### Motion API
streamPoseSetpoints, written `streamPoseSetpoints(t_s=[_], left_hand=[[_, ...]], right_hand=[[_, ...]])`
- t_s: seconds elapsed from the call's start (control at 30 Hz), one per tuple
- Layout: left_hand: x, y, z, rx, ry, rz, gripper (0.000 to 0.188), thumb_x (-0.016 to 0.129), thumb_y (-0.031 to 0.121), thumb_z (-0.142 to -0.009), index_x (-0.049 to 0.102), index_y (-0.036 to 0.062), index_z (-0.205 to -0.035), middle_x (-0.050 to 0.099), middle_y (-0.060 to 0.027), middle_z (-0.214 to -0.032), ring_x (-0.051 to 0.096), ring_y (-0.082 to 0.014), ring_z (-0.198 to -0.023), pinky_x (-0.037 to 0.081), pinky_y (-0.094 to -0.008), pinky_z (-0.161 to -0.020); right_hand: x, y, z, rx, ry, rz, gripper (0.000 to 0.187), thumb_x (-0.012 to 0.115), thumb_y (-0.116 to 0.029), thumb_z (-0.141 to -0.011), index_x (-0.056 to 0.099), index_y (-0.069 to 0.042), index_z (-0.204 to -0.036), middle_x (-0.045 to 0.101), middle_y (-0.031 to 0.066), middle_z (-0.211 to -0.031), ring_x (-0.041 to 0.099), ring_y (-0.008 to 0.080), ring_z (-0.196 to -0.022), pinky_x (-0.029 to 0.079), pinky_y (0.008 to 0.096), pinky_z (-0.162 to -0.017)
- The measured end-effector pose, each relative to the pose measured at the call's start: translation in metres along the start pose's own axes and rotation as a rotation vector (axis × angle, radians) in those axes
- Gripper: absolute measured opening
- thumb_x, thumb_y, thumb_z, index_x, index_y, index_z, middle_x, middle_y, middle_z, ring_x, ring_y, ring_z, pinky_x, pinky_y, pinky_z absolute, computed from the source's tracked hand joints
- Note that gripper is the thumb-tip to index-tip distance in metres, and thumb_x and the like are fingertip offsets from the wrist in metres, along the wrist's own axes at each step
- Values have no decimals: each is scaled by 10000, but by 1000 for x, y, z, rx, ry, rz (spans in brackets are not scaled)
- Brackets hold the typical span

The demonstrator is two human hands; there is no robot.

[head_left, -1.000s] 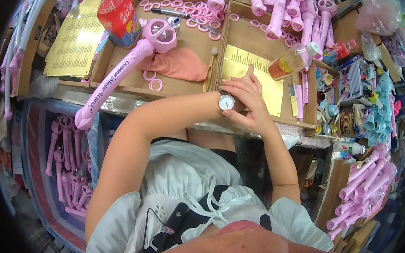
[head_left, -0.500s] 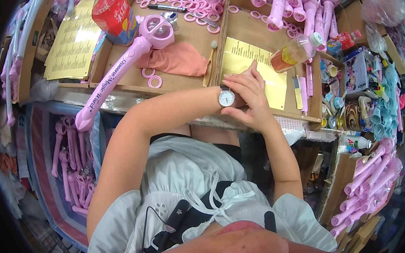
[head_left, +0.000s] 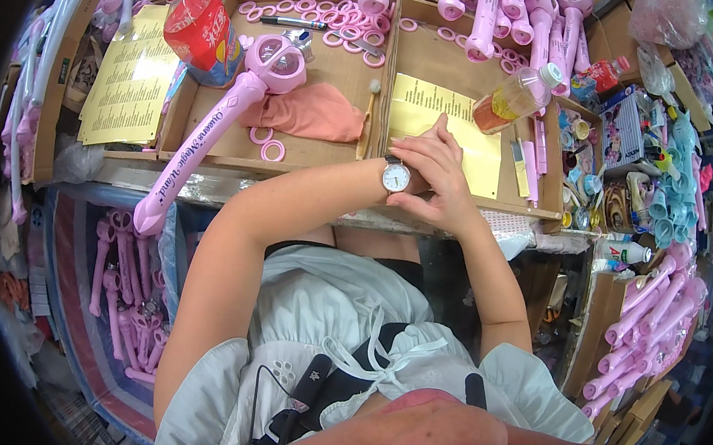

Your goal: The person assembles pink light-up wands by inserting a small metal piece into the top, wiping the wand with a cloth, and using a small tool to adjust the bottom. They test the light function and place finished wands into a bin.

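Note:
My right hand (head_left: pixel 439 172) lies across my left hand (head_left: pixel 418 182), just past the round white-faced wristwatch (head_left: pixel 395 177) on my left wrist. The right thumb is spread away from the other fingers, and I see no object in that hand. Most of my left hand is hidden beneath it, so its fingers cannot be made out. Under and beyond both hands is a yellow printed sheet (head_left: pixel 481 170) in a cardboard tray (head_left: pixel 460 199). To the left, a large pink toy wand (head_left: pixel 199 137) leans over the tray's front edge, by a salmon-coloured cloth (head_left: pixel 319 113).
Pink rings (head_left: pixel 356 28), a black marker (head_left: pixel 293 23) and a brush (head_left: pixel 370 109) lie in the left tray. A red-labelled bottle (head_left: pixel 199 35) and an amber drink bottle (head_left: pixel 511 100) stand nearby. More pink wands (head_left: pixel 654 312) are stacked at right; others fill a bag (head_left: pixel 126 287) at left.

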State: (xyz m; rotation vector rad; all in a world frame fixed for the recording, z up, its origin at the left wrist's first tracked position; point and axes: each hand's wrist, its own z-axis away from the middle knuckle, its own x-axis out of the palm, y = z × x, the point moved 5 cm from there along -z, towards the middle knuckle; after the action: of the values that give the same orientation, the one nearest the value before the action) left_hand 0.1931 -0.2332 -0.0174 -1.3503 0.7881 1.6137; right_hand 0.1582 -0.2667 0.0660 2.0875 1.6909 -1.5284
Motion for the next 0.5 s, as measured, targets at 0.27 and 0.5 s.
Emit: streamPoseSetpoints(t_s=[0.27, 0.5], left_hand=[[0, 1, 1, 8, 5, 14, 484, 611, 399, -773, 550, 91, -1142, 543, -156, -1088, 503, -252, -1092, 359, -433, -922], [1, 1, 0, 8, 1, 32, 461, 616, 386, -768, 560, 97, -1123, 543, -159, -1082, 505, -253, -1086, 376, -428, -904]], right_hand=[[0, 0, 0, -1, 8, 6, 572, 771, -332, -659, 601, -55, -1130, 595, 82, -1135, 526, 251, -1105, 260, 471, -1036], [0, 0, 1, 20, 6, 6, 574, 774, -334, -656, 601, -56, -1127, 592, 82, -1139, 521, 249, -1103, 264, 464, -1031]])
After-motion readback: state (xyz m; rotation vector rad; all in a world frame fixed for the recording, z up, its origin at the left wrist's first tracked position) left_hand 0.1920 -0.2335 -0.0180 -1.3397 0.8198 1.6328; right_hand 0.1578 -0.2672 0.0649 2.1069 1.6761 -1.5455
